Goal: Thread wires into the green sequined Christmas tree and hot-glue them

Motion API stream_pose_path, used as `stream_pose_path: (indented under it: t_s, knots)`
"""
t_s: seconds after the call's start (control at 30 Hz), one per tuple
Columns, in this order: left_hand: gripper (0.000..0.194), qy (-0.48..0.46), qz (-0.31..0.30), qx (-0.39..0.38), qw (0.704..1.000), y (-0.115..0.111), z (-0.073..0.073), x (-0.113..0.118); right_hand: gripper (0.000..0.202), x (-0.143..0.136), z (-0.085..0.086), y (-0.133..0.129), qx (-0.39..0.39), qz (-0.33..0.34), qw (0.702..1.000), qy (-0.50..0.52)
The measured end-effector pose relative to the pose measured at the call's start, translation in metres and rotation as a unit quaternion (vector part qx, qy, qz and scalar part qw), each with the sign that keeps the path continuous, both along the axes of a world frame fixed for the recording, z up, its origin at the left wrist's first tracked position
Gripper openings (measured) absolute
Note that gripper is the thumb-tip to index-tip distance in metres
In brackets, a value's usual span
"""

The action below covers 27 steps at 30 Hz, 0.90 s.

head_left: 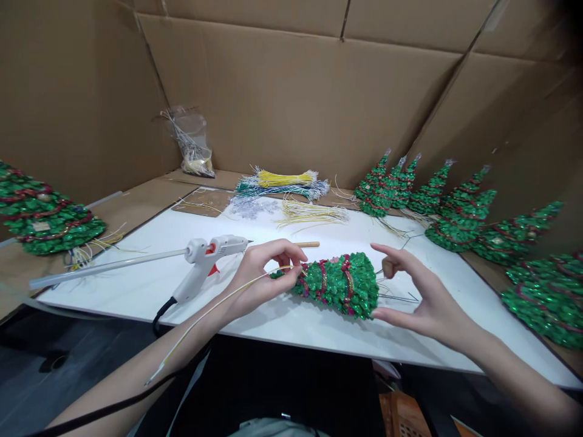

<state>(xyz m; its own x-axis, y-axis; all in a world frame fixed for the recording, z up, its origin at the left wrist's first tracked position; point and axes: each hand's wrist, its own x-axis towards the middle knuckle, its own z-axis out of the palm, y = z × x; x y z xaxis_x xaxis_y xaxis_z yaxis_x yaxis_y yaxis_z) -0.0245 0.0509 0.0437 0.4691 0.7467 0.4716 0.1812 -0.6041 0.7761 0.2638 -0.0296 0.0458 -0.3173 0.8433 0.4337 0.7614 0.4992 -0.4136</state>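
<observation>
A small green glittery Christmas tree (336,284) with red garland lies on its side, tip to the left, base to the right. At its narrow end my left hand (268,270) is closed, thumb and fingertips pinching a thin yellow-and-white wire (213,309). The wire's loose end trails back over my left forearm. My right hand (421,297) is open, thumb and fingers spread around the base end. Its thumb tip is at the base's lower edge; whether it touches cannot be told. Several dark thin wires (397,297) stick out from the base.
A white glue gun (200,267) with a long glue stick stands left of my left hand. Bundled yellow wires (286,178) lie behind, loose ones (312,213) nearer. Several more trees (462,221) line the right side, another tree (45,212) at left. Cardboard walls (291,97) enclose the white board.
</observation>
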Motion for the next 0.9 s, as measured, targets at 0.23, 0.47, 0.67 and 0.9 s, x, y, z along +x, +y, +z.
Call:
stream_pose_path:
  t_s: [0.23, 0.47, 0.67, 0.9]
  knots:
    - [0.006, -0.001, -0.011, -0.008, 1.000, 0.000, -0.001, -0.003, 0.091, 0.001, 0.009, 0.017, -0.148, 0.018, 0.988, -0.044]
    - [0.007, -0.009, -0.007, 0.004, 1.000, -0.002, 0.000, -0.005, 0.089, -0.006, 0.004, 0.011, -0.054, 0.033, 0.997, -0.045]
    - [0.009, -0.008, -0.012, 0.018, 1.000, -0.003, -0.001, -0.004, 0.086, -0.003, -0.006, 0.006, -0.025, 0.043, 0.998, -0.045]
    - [0.013, -0.001, -0.027, 0.059, 0.998, -0.004, -0.003, 0.001, 0.093, -0.001, -0.009, 0.006, -0.052, 0.037, 0.997, -0.051]
